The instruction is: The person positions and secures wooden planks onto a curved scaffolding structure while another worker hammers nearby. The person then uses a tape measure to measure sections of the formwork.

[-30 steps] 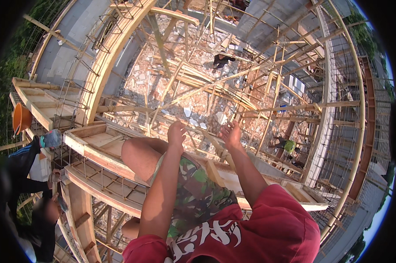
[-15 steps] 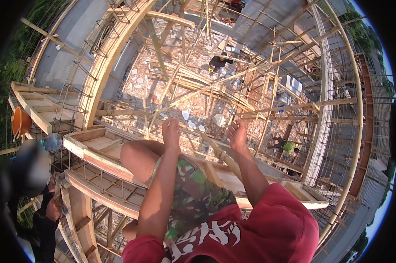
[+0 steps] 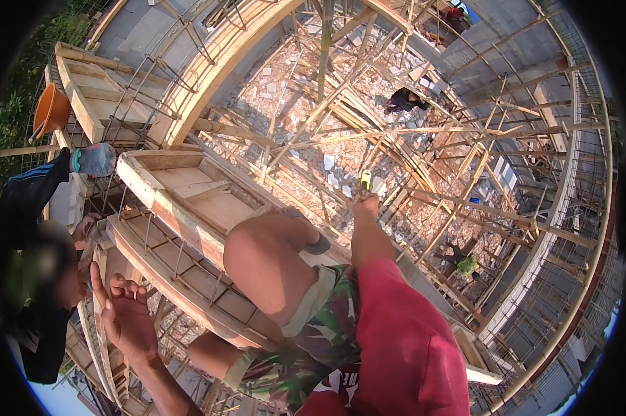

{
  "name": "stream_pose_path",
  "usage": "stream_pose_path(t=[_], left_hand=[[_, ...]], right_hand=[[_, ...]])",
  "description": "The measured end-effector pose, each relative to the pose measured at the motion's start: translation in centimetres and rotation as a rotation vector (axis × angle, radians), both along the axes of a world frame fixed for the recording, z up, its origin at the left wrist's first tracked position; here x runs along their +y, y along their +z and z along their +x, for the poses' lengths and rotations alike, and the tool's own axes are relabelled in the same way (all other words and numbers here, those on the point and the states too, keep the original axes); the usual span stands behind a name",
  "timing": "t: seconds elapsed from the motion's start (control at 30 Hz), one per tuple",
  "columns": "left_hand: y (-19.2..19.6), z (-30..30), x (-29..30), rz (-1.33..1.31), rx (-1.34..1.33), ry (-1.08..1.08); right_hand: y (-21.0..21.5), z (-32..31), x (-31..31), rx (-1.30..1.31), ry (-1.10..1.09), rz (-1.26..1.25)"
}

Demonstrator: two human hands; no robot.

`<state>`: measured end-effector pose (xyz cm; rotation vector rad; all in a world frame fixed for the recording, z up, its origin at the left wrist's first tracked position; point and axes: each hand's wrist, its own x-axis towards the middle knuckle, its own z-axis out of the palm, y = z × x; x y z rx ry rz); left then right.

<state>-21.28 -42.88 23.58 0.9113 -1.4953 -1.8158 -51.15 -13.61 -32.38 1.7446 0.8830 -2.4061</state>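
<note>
I crouch high on wooden beam formwork (image 3: 161, 182), my bare knee (image 3: 264, 263) bent in front of me. My right hand (image 3: 367, 206) reaches forward over the drop and is closed on a small yellow object (image 3: 366, 180), apparently a tape measure. My left hand (image 3: 127, 317) is low at the left, palm up with fingers loosely curled and nothing in it, just above the rebar cage (image 3: 181, 267) that runs along the formwork. A red sleeve (image 3: 403, 333) covers my right upper arm.
A person in dark clothes (image 3: 28, 277) crouches at the left, one gloved hand (image 3: 94, 159) on the formwork. An orange bucket (image 3: 49, 111) hangs beyond. Bamboo props (image 3: 396, 132) cross the rubble floor far below, where two people (image 3: 404, 100) (image 3: 465, 263) stand.
My left hand has dropped from beside the right one down to the lower left. My right hand stays stretched forward, the yellow object now showing at it. The view has swung right.
</note>
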Motion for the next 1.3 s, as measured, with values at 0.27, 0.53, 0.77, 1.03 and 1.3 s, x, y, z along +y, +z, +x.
stream_pose_path(t=[0.27,0.53,0.77,1.03,1.3], left_hand=[[-7.4,15.1,6.5,0.082,-0.547,0.286],[-11.1,19.4,18.1,0.132,-0.716,0.394],[-11.8,15.1,23.6,0.164,-0.643,0.217],[-14.7,15.8,19.2,0.033,-0.783,0.223],[-19.8,15.2,15.9,-0.54,-1.125,0.364]], right_hand=[[7.3,0.8,4.7,-0.036,0.457,0.042],[17.7,9.0,16.5,-0.193,0.863,0.208],[26.5,9.4,12.2,-0.089,1.076,0.387],[41.2,7.4,-1.8,0.638,1.239,0.237],[46.0,18.9,-9.2,1.059,2.004,-0.079]])
